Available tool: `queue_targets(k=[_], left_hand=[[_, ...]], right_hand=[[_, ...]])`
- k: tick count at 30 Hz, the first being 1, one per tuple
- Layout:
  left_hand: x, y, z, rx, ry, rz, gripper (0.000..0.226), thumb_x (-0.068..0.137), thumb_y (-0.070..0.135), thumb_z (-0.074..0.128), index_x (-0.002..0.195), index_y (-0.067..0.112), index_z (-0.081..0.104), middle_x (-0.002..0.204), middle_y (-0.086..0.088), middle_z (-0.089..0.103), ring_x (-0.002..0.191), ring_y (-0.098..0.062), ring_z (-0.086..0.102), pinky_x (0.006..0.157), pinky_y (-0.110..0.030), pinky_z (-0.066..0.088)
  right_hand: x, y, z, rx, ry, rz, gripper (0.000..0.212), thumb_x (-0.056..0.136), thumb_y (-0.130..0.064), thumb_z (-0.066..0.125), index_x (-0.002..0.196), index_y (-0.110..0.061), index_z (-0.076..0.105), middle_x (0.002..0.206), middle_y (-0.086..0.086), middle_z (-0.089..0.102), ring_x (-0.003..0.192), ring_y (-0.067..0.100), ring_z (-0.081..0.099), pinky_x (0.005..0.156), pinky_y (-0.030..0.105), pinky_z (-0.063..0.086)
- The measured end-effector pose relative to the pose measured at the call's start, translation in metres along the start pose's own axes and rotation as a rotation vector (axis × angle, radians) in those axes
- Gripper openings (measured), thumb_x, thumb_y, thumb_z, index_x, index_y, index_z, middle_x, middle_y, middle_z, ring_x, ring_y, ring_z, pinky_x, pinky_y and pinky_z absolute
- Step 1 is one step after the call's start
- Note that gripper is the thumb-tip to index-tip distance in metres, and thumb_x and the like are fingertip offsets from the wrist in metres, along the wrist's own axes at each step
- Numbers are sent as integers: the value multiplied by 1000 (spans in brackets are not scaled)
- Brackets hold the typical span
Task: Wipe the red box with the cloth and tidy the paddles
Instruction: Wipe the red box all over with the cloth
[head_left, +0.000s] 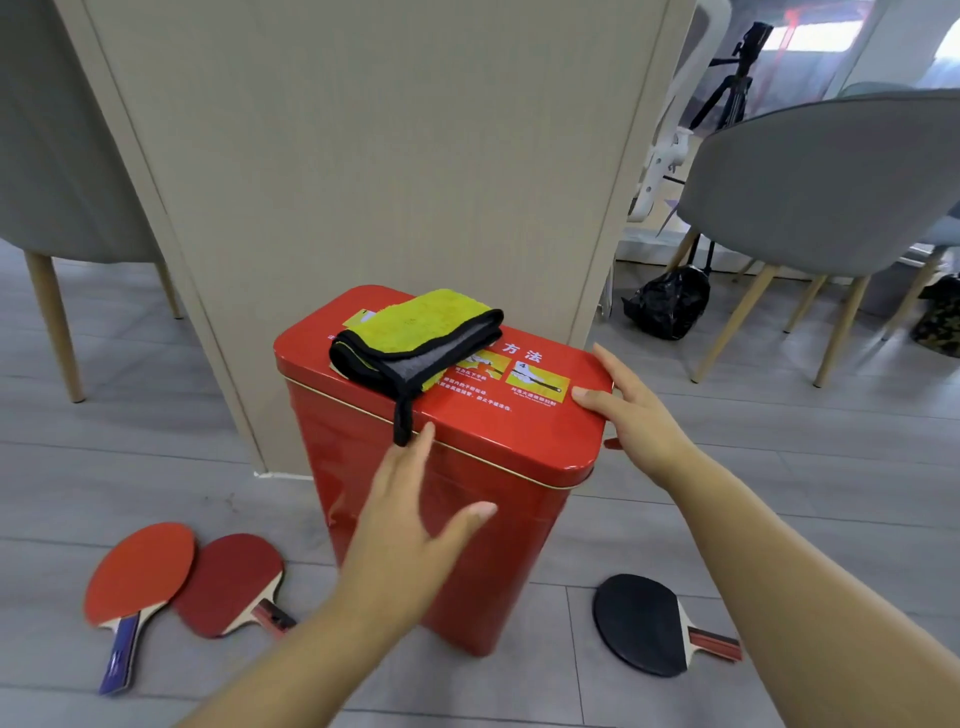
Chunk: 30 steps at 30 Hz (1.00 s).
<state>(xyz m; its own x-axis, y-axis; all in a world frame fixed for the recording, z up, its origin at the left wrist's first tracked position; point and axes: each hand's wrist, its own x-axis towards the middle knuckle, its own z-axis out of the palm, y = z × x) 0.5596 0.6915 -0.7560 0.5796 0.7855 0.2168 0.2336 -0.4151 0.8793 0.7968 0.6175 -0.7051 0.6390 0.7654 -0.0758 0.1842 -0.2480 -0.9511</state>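
A tall red metal box (363, 467) stands on the floor against a beige pillar. A folded yellow and grey cloth (415, 338) with black trim lies on its lid, its black loop hanging over the front edge. My left hand (410, 514) hovers open in front of the box, fingertips just below the loop. My right hand (634, 415) rests open on the lid's right edge, thumb on top. On the floor lie an orange-red paddle (140, 571) and a dark red paddle (228, 582) to the left, and a black paddle (644, 623) to the right.
The beige pillar (389, 156) rises right behind the box. Grey chairs with wooden legs stand at left (52, 156) and right (821, 197). A black bag (670, 301) and a tripod (732, 88) are behind on the right. The floor is grey wood planking.
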Motion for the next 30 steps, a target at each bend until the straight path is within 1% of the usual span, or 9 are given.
queue_targets(k=[3, 5, 10, 13, 16, 20, 24, 27, 30], left_hand=[[-8, 26, 29, -6, 27, -59, 113, 67, 68, 65, 147, 37, -8, 158, 9, -3, 145, -6, 3, 118, -32, 14], [-10, 44, 44, 54, 38, -123, 124, 67, 62, 68, 144, 30, -25, 157, 4, -20, 145, -10, -7, 111, -21, 5], [-2, 73, 70, 136, 50, -239, 147, 58, 67, 71, 136, 9, -39, 150, -12, -34, 145, -28, -13, 119, -33, 12], [2, 76, 78, 161, 113, -271, 144, 62, 63, 72, 137, 2, -35, 151, -19, -27, 145, -34, -4, 116, -34, 23], [4, 69, 78, 145, 186, -260, 137, 67, 57, 74, 141, 6, -29, 155, -17, -17, 145, -34, 8, 110, -37, 34], [-5, 58, 65, 90, 221, -222, 137, 61, 54, 79, 145, 16, -22, 158, -9, -7, 145, -26, 12, 109, -34, 31], [-14, 36, 33, -5, 212, -157, 140, 43, 61, 81, 148, 31, -7, 155, -1, 20, 140, -15, 28, 112, -36, 31], [-21, 16, -7, -43, 160, -133, 142, 34, 60, 82, 148, 31, 2, 147, 9, 34, 133, -8, 38, 108, -38, 39], [-24, -1, -48, -77, 66, -119, 142, 36, 46, 91, 149, 30, 7, 143, 11, 40, 129, -6, 43, 106, -38, 42]], right_hand=[[1, -2, -6, 29, -50, 7, 64, 91, -29, 58, 147, -33, 27, 134, -4, 42, 112, 12, 49, 71, 18, 39], [3, -2, -6, 35, -84, 2, 64, 91, -28, 58, 146, -31, 26, 131, -3, 43, 101, 4, 51, 67, 16, 37], [4, 3, -2, 132, -111, 18, 62, 89, -30, 62, 139, -38, 27, 125, -5, 48, 101, 14, 57, 68, 25, 50], [2, 2, 3, 219, -70, 8, 57, 90, -19, 60, 138, -32, 31, 109, -12, 50, 91, 12, 60, 54, 15, 52], [-2, -1, 8, 256, -32, -14, 56, 89, -16, 62, 137, -28, 36, 110, -10, 51, 92, 12, 59, 51, 12, 50], [-15, -4, 15, 250, -28, -16, 52, 87, -15, 64, 130, -29, 39, 109, -8, 53, 91, 12, 59, 49, 11, 48], [-35, -4, 27, 224, -18, -10, 46, 86, -20, 66, 125, -31, 42, 116, 5, 57, 90, 19, 62, 56, 23, 52], [-54, -5, 44, 222, -27, -31, 47, 85, -24, 68, 124, -30, 42, 115, 6, 58, 92, 20, 64, 58, 23, 54], [-73, -4, 68, 130, -7, -79, 53, 77, -41, 72, 121, -37, 42, 111, 2, 58, 96, 21, 64, 77, 39, 58]])
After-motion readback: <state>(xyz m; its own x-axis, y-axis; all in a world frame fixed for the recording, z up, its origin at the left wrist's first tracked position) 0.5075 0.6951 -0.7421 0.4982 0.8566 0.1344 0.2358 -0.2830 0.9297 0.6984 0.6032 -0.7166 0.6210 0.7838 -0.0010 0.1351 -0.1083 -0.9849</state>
